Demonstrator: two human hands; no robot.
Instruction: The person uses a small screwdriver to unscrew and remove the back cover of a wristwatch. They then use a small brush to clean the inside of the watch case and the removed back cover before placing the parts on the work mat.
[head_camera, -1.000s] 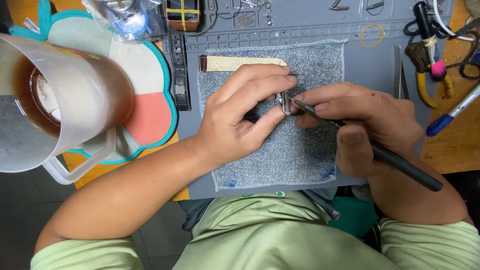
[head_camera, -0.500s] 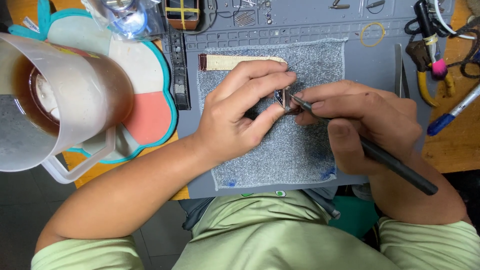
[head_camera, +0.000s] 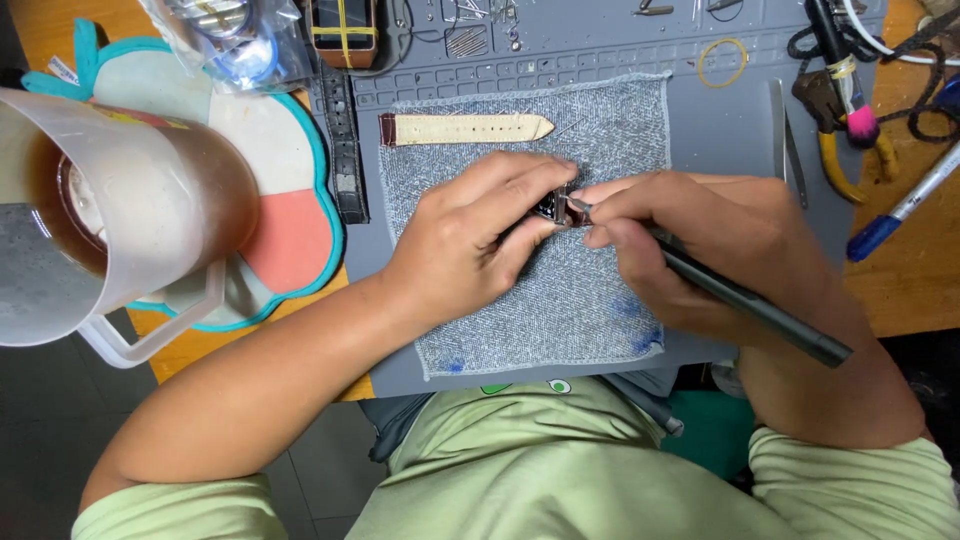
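My left hand pinches a small dark watch case against a grey cloth pad; most of the case is hidden under my fingers. In my right hand I hold a slim black tool like a pen, with its metal tip touching the case. A cream watch strap with a brown end lies flat on the pad just beyond my left hand.
A translucent plastic jug of brown liquid stands at left on a flower-shaped mat. A black strap, tweezers, a yellow rubber band, a blue pen and cables lie around the grey work mat.
My right hand has tilted the black tool slightly, keeping its tip at the watch case. My left hand holds its grip in place.
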